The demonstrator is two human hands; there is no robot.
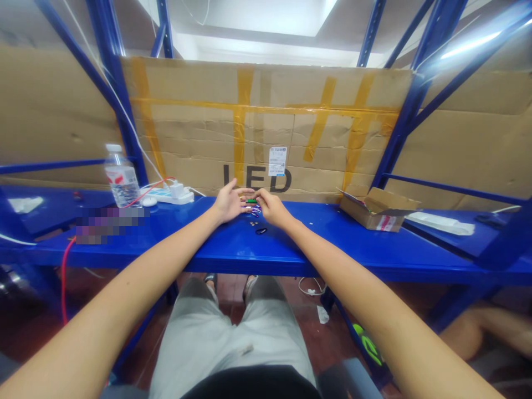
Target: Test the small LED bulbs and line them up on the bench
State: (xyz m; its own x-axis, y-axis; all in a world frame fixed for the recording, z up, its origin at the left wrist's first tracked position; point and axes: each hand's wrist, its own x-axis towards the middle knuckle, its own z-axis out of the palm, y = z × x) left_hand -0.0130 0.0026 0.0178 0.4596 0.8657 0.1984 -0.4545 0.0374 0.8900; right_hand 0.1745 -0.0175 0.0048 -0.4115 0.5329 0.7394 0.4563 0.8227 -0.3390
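Note:
My left hand (231, 204) is held palm inward over the blue shelf top, its fingers spread and stretched toward the other hand. Thumb and fingers of my right hand (269, 207) are pinched together on a small slim green piece (251, 201), which lies across the gap between both hands. What kind of piece it is cannot be made out. Just beneath are small shiny purple pieces (255, 211), partly hidden by the hands. Closer to me lie a black oval ring, like a carabiner (261, 231), and tiny brownish bits (253, 224).
An open cardboard box (378, 209) stands to the right, with a white packet (440, 223) beyond it. To the left are a water bottle (121, 177), a white power strip (170, 194) and a red cable (64, 277). A large cardboard panel (187, 133) closes off the back.

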